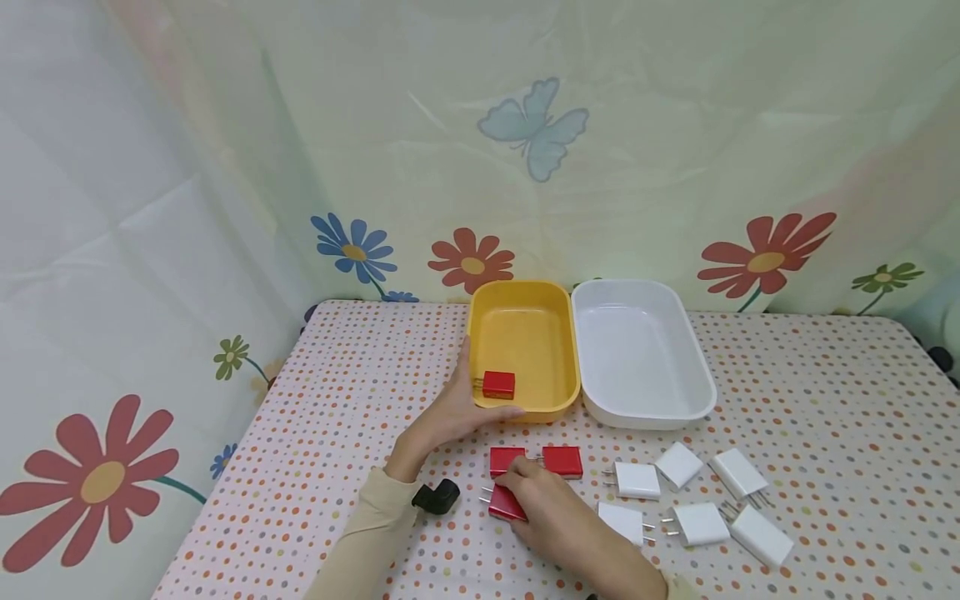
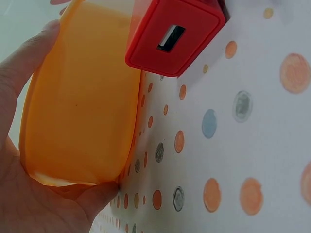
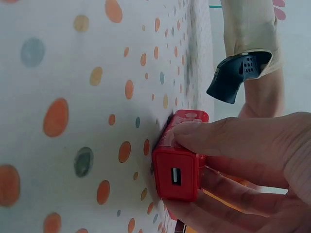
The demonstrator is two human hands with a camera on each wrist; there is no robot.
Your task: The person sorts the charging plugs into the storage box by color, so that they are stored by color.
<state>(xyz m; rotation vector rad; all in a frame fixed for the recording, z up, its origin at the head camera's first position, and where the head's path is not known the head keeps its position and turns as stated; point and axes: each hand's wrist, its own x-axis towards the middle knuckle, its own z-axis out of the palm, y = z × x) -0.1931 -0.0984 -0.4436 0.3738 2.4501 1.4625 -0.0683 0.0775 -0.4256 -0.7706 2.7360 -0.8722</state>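
Observation:
My left hand [image 1: 453, 404] grips the near left corner of a yellow tray [image 1: 551, 407], thumb along the front wall and fingers on the left side. Inside that tray lies one red USB charger [image 1: 498, 385]. My right hand [image 1: 551, 512] pinches another red charger [image 1: 506, 503] between thumb and fingers, its prongs pointing left; its USB port end shows in the right wrist view. Just beyond that hand are two more red chargers, one on the left [image 1: 507, 460] and one on the right [image 1: 562, 462]. A red charger [image 2: 175, 41] looms close in the left wrist view.
A white tray [image 1: 648, 417] stands against the yellow one on its right. Several white chargers [image 1: 699, 523] lie on the dotted tablecloth [image 1: 825, 417] to the right of my right hand. A patterned curtain [image 1: 637, 150] hangs behind the table.

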